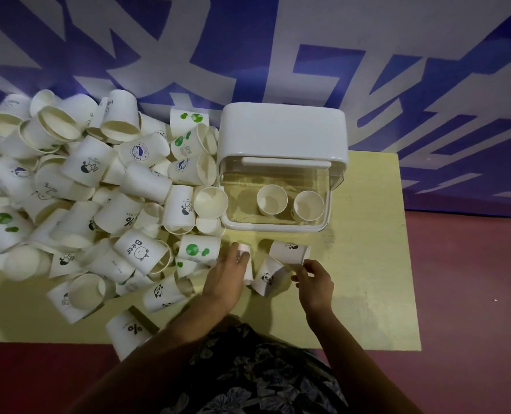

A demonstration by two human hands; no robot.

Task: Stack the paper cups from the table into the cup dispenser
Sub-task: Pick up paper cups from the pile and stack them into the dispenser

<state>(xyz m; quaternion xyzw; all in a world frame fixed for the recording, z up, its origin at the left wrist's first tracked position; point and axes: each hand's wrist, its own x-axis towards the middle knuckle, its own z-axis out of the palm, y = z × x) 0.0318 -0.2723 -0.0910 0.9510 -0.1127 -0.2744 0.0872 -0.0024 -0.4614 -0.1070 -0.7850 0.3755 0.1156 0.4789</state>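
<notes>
My left hand (229, 274) lies on a small white paper cup (246, 258), fingers seemingly curled around it. My right hand (314, 283) pinches the rim of a white panda-print paper cup (288, 253), just before the white clear-fronted cup dispenser (281, 165) holding two cups.

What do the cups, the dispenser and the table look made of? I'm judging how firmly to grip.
Cups: thin matte white paper with rolled rims and printed pictures.
Dispenser: glossy white plastic top, clear plastic front that shows two cups inside.
Table: pale yellow, smooth, probably laminate or painted board; not certain.
</notes>
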